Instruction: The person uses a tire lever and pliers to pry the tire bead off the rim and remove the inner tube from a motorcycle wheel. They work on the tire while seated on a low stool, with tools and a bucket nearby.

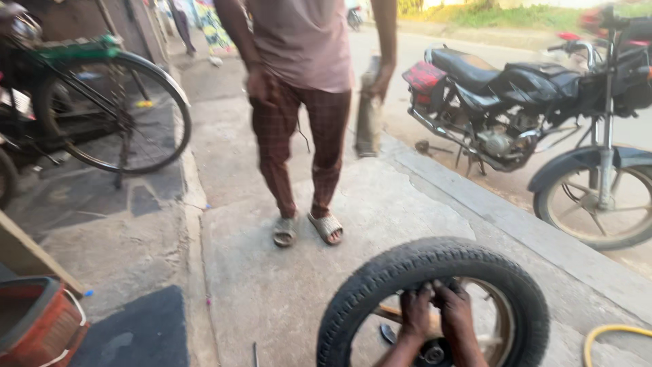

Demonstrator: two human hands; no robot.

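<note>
Both hands, left hand (415, 314) and right hand (456, 314), grip the inner bead of the motorcycle tyre (432, 302) at lower centre; a slipping bead could pinch fingers against the rim (504, 319).

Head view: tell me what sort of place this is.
Probably a roadside tyre and cycle repair spot. Both hands, left hand and right hand, work inside a wheel's tyre on a concrete pavement; a motorcycle and a bicycle stand nearby.
</note>
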